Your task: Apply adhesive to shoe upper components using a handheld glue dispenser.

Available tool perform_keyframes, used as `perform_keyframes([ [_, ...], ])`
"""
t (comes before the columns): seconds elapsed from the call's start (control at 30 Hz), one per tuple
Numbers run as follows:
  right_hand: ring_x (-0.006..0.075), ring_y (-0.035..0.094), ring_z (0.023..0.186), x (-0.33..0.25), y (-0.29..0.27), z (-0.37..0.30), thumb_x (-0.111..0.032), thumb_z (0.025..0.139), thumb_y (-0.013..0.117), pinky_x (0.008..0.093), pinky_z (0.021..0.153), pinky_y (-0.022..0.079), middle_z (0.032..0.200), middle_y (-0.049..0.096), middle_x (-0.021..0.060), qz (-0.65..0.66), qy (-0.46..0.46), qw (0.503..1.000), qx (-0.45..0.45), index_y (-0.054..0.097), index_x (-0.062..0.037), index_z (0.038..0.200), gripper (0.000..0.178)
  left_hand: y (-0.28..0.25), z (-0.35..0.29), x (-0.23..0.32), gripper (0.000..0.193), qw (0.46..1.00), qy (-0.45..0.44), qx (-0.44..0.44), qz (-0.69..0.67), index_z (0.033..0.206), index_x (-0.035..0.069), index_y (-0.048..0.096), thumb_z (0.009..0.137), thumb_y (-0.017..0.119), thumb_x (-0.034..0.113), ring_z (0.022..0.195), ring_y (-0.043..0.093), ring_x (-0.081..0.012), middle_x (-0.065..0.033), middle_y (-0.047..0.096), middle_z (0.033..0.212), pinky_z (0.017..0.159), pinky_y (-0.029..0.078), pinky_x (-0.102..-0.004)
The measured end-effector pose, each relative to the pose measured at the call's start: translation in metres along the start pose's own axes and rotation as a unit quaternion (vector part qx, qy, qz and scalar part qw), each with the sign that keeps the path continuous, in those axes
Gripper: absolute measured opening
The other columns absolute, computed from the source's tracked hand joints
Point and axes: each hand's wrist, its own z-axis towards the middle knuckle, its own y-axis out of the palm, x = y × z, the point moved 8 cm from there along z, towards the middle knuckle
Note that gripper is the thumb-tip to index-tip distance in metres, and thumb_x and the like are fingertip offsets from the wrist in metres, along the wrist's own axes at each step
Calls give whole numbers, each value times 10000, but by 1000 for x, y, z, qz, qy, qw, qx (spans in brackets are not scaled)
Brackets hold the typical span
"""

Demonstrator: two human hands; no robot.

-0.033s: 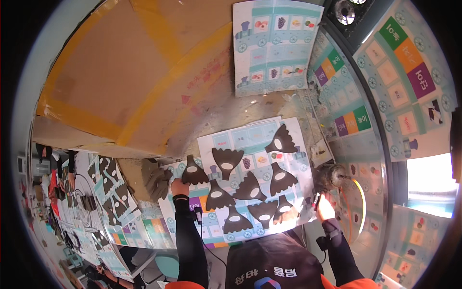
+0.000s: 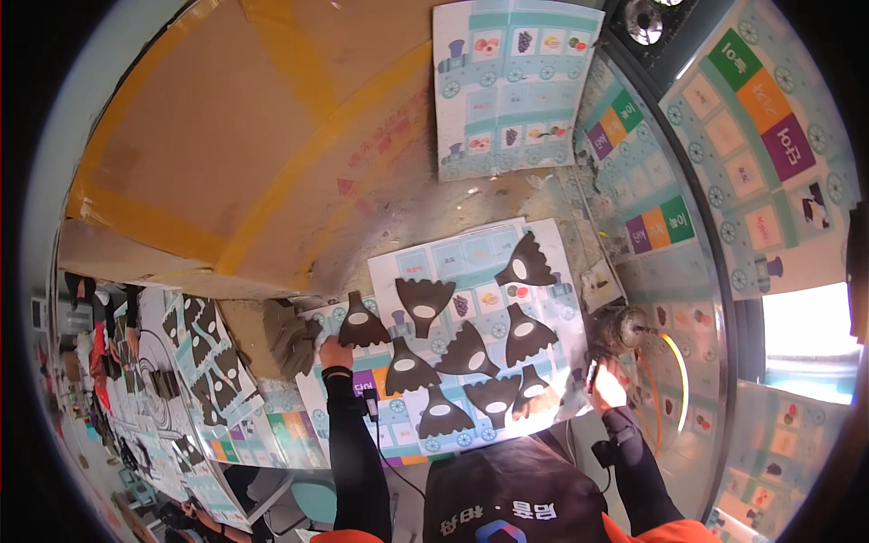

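Several dark brown fan-shaped pieces with scalloped edges and a pale oval lie spread over printed sheets in front of me. My left hand [image 2: 337, 351] is at the left side, its fingers closed at the lower left corner of one fan-shaped piece [image 2: 353, 336]. Beside that hand is a pile of more dark pieces [image 2: 288, 339]. My right hand [image 2: 609, 384] is just off the right edge of the printed sheet [image 2: 566, 312], fingers closed around something small and dark that I cannot make out.
A large taped cardboard box [image 2: 226, 118] fills the far left. Another printed sheet [image 2: 507, 90] leans at the back. To the right, a round metal fitting [image 2: 620, 328] carries a yellow hose [image 2: 685, 389]. A metal-framed panel stands beyond. Other people work at the left.
The view has shifted very slightly, so everything sits a little further left. Both hands stay in nearly the same places; the fan-shaped pieces have not moved on the sheets.
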Motion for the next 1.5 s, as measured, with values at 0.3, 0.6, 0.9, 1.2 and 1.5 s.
perform_keyframes([
  [0.3, 399, 572, 996, -28, -72, 59, -4, 751, 524, 456, 866, 483, 1030, 599, 212, 190, 41, 980, 49, 581, -5, 1065, 319, -93, -63, 165, 245, 903, 98, -89, -408, 1196, -19, 503, 971, 533, 75, 599, 664, -176, -92, 627, 859, 565, 486, -287],
  [0.6, 308, 652, 882, -72, -76, 72, -32, 788, 578, 396, 787, 519, 959, 641, 164, 288, 35, 956, 37, 622, -16, 1035, 251, 83, -40, 304, 346, 781, -9, -280, -558, 1251, -38, 472, 991, 540, 180, 662, 724, -243, -139, 627, 970, 375, 443, -258],
  [0.9, 275, 685, 881, -31, -62, 5, -26, 784, 605, 352, 770, 545, 953, 670, 158, 318, 138, 938, 17, 653, -10, 1016, 238, 73, -33, 266, 282, 955, 118, 31, -270, 1132, -15, 600, 927, 580, 178, 922, 662, -404, -230, 674, 1013, 784, 536, -459],
  [1.2, 304, 673, 810, -45, -29, -4, -73, 792, 593, 371, 728, 539, 841, 670, 156, 338, 51, 940, 21, 653, -22, 977, 202, 78, -22, 242, 445, 957, 99, -8, -273, 1184, -9, 588, 871, 664, 298, 886, 668, -380, -204, 687, 967, 788, 529, -453],
  [1.5, 372, 675, 950, -35, 86, 28, -168, 815, 576, 414, 825, 540, 1009, 681, 244, 369, 95, 923, -58, 640, 36, 1084, 344, -7, -178, 0, 260, 945, -25, 15, -326, 1118, 23, 619, 884, 630, 137, 663, 650, -177, -101, 676, 868, 591, 503, -312],
])
